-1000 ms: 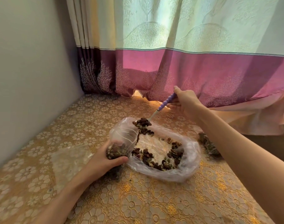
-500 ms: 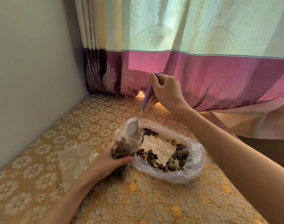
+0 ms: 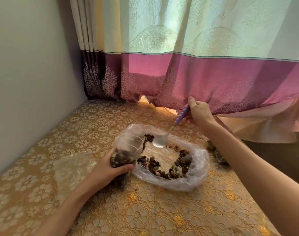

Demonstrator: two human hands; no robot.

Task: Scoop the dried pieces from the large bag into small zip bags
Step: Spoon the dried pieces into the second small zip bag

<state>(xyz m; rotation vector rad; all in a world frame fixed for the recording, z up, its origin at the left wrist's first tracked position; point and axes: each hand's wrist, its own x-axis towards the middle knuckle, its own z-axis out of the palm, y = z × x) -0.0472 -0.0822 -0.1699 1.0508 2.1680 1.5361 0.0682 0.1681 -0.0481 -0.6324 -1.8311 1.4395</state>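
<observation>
The left hand point(image 3: 105, 169) has its fingers wrapped around a small zip bag point(image 3: 126, 152), partly filled with dried pieces and held upright at the 9 o'clock edge of the large bag point(image 3: 170, 160). The right hand point(image 3: 198, 111) grips the purple handle of a spoon point(image 3: 172, 128), whose empty bowl dips into the large bag near 12 o'clock. The large bag lies open on the gold-patterned surface point(image 3: 145, 215), dark dried pieces point(image 3: 162, 169) ringing its inside. A pink curtain point(image 3: 213, 79) hangs behind.

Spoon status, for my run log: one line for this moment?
left hand: holds small zip bag | right hand: holds spoon, empty, over large bag
</observation>
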